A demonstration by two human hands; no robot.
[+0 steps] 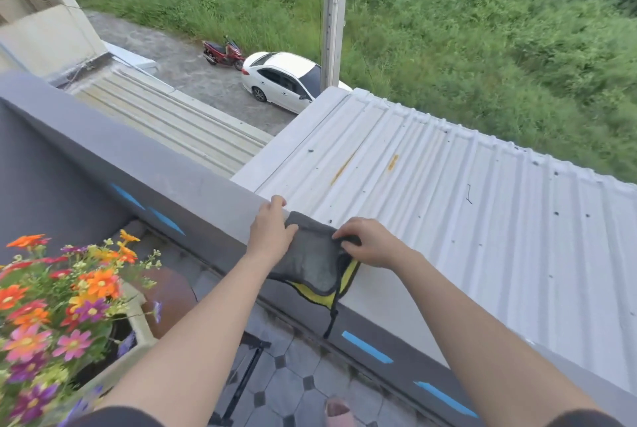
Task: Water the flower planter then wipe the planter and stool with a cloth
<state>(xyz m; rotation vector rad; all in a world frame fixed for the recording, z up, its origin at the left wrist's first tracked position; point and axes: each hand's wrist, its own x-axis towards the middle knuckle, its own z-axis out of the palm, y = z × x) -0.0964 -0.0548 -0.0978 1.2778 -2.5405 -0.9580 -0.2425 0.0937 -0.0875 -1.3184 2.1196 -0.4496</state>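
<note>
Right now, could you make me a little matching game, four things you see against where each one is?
Things:
1. cloth
2. flowers
3. car
4. scooter

Places:
A. parked down on the road, beside the pole
B. lower left, in the planter
C. on the wall top, under both hands
D. on the road, left of the car

Pairs: 1-C, 2-B, 3-A, 4-D

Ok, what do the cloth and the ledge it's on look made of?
Cloth: soft fabric, likely microfibre; grey fuzzy matte face, yellow underside, black stitched edge, draping limply over the ledge. Both hands rest on it, left hand, right hand. Ledge: looks like painted concrete; flat grey, matte, slightly mottled, hard edges.
</note>
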